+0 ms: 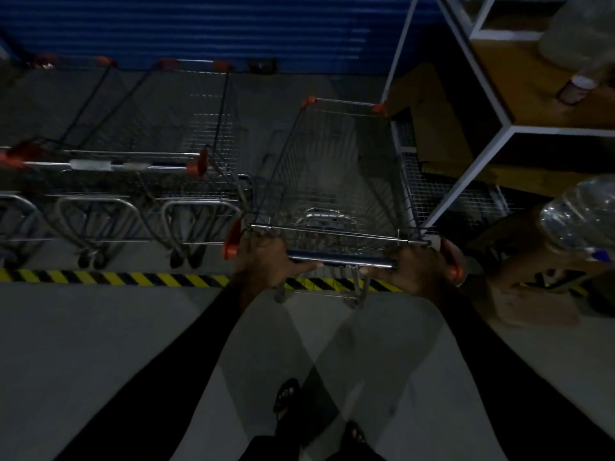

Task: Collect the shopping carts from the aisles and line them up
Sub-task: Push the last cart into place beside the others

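Grey floor [100,344], smooth and dimly lit. A yellow-and-black hazard stripe [116,278] runs across it. Beyond the stripe, a row of parked carts [139,181] stands on its wheels before a blue shutter. One cart [332,181] stands just beside the row, rear wheels on the stripe.

There is a single view, a wide-angle camera worn on the person's head. It looks forward and steeply down over the handle bar [342,259] of a shopping cart, close below the lens. Beyond that bar it faces a blue shutter [206,28]; left of the bar stand parked carts [139,168], right of it a shelf frame [506,128].
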Demonstrator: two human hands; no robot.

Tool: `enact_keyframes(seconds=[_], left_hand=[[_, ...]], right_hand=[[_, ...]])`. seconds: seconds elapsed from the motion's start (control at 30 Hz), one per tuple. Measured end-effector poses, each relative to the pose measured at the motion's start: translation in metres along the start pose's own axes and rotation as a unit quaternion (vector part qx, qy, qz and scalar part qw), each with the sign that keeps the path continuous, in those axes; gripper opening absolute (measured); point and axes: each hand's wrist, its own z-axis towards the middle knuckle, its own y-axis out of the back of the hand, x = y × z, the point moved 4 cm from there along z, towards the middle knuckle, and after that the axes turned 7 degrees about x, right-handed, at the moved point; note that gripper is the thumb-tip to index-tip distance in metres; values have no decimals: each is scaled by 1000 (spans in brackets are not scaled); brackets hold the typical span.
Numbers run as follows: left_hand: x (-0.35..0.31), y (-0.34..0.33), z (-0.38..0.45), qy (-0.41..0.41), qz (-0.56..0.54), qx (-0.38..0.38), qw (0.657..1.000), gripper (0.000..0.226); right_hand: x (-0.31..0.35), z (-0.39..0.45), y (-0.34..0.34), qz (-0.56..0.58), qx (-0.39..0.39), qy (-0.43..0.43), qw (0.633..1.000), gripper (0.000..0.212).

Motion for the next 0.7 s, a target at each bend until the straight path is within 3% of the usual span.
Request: enact_keyframes(seconds=[0.1,0.23,0.33,0.5,0.6,0.7], left_hand=[[-5,-9,-27,19,13,-14,1000,108],[-16,-17,-66,25,46,-30,998,110],[-24,-23,-95,29,51,-45,997,102],[-30,-39,-130,42,38,-65,996,108],[-32,-47,-143,46,52,-51,996,111],[-31,-54,-148,49,69,-46,995,108]], right_hand=[[1,-21,-1,-15,-10,10,1000,76],[-4,-45,-12,-25,18,7,1000,103],[-5,-64,-18,-23,33,18,999,103],[-4,-97,-20,-31,15,47,998,95],[-6,-110,-26,-46,0,50,998,111],[-9,-117,-32,-39,-4,55,998,110]])
